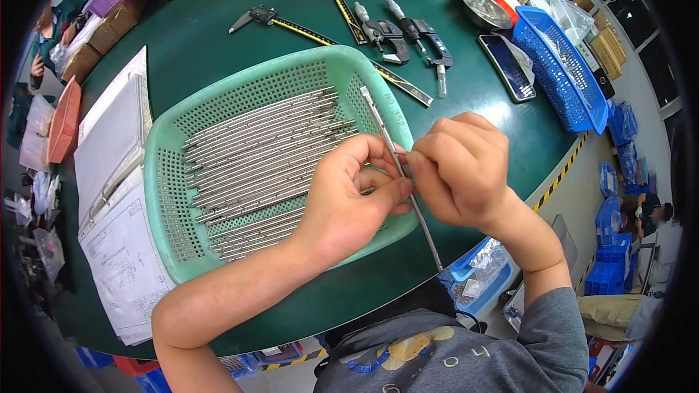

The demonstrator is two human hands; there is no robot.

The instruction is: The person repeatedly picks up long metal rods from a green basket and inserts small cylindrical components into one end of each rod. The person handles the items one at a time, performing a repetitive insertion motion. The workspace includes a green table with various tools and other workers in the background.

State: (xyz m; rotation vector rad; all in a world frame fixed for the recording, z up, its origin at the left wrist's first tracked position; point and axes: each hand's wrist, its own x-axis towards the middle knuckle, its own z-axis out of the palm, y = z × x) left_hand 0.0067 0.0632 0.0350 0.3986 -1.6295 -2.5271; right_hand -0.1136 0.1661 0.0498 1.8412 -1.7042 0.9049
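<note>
My left hand [353, 193] is closed around a slim metal rod [379, 122], thumb and fingers pinching it near its middle. The rod slants over the right side of a green perforated basket [150, 182], its lower end reaching past the rim. My right hand [462, 167] is curled, its fingertips pressed together against the rod beside my left fingertips. Anything small between those right fingertips is hidden. Inside the basket many similar rods [255, 149] lie side by side, with small dark holes or marks along them. My left hand and forearm cover some of them.
Calipers [342, 7] and micrometers [386, 40] lie behind the basket on the green table. A phone [506, 65], a metal bowl [486, 11] and a blue basket [561, 65] stand to the right. At left lies an open binder with drawings [127, 255]. Other people are farther off.
</note>
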